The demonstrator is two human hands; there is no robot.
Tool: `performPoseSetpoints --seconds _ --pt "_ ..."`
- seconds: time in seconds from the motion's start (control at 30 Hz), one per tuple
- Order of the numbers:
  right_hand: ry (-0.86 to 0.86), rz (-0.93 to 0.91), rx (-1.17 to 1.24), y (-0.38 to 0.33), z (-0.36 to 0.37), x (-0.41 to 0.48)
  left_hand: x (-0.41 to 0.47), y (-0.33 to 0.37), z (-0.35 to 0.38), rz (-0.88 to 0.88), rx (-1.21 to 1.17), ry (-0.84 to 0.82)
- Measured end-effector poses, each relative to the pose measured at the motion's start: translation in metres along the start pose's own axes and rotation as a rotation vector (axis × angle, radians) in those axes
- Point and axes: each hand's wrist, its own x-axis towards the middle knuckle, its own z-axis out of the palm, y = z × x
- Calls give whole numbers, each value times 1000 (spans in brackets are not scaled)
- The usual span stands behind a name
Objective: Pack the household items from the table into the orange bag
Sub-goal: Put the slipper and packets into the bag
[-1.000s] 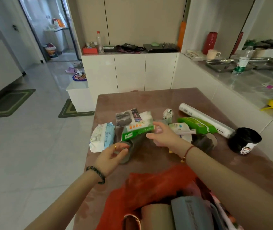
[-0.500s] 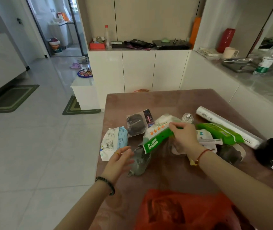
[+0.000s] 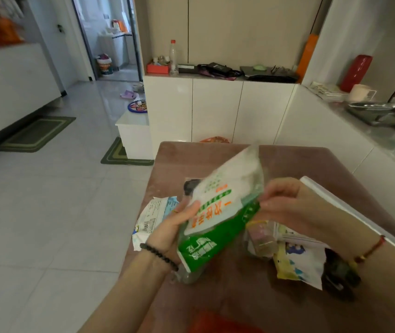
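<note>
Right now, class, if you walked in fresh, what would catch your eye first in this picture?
First, the green and white plastic packet with orange lettering, held tilted above the brown table by both hands, the left hand at its lower left edge and the right hand at its right edge. Next, the tall red vase on the counter at the far right.

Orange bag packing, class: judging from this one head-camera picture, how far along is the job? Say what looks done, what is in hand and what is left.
Done: cannot tell; only a corner of the orange bag shows. In hand: the left hand and right hand hold the green-and-white packet above the table. Left: the white-and-blue pack, the yellow-edged packet and the white roll.
</note>
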Motion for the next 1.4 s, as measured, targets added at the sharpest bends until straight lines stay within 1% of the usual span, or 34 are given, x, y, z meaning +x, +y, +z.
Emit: performPoseSetpoints --seconds 0.03,0.07,0.1,0.13,0.17,0.2,0.27,0.33,0.4,0.43,0.47,0.57,0.6,0.63,0.7,0.77,0.83,0.93,1.03,1.1,1.13,1.17,1.23,1.27,1.3,1.33,1.4 --pt "110 19 119 9 -14 19 1 9 -6 90 51 68" --pt "275 56 159 24 -28 42 1 17 -11 183 83 138" --pt "432 121 115 39 -37 65 0 23 -16 255 102 204" --pt "541 208 17 55 -43 86 -1 28 -22 298 110 273" --pt "581 292 -94 72 -45 105 -3 30 -31 319 114 328" --pt "579 375 -196 89 -46 122 -6 31 -41 332 115 358" --pt "501 518 -423 122 -47 151 -13 26 -58 347 139 384" --pt "417 602 -674 144 -44 174 -21 18 -73 331 172 392" --pt "418 661 -883 164 -43 190 -29 8 -84 307 189 395" --pt "441 681 -917 176 -44 198 -33 3 -88 299 194 401" --pt "448 698 -895 184 -45 202 -36 0 -91 292 203 412" --pt "483 699 -662 203 -49 213 -44 -7 -97 278 218 435" --pt "523 689 -626 205 -49 214 -45 -8 -97 267 208 430" --pt "590 656 -648 204 -49 214 -47 -10 -97 258 200 419" --pt "675 539 -685 198 -47 213 -51 -11 -93 250 197 405" --pt "735 423 -545 181 -39 208 -55 -10 -87 243 195 405" --pt "781 284 -419 149 -28 196 -59 -7 -79 247 190 419" --pt "798 -15 -235 79 -10 157 -66 -4 -61 291 181 455" --pt "816 -326 -134 6 9 84 -75 -4 -37 330 185 402" --pt "702 -443 -8 -27 26 27 -84 -8 -19 347 199 338" --pt "658 -425 11 -35 37 2 -90 -11 -9 355 208 298" --pt "670 -384 -70 -37 48 -20 -97 -15 0 362 219 252" --pt "786 -283 -427 -25 67 -58 -111 -27 22 366 221 150" --pt "795 -237 -523 -18 78 -75 -118 -34 34 365 208 98" --pt "776 -194 -553 -11 88 -90 -126 -41 46 369 204 50" --pt "761 -157 -527 -5 96 -105 -134 -50 58 377 220 8" --pt "828 -134 -467 3 103 -134 -148 -67 78 393 271 -76"
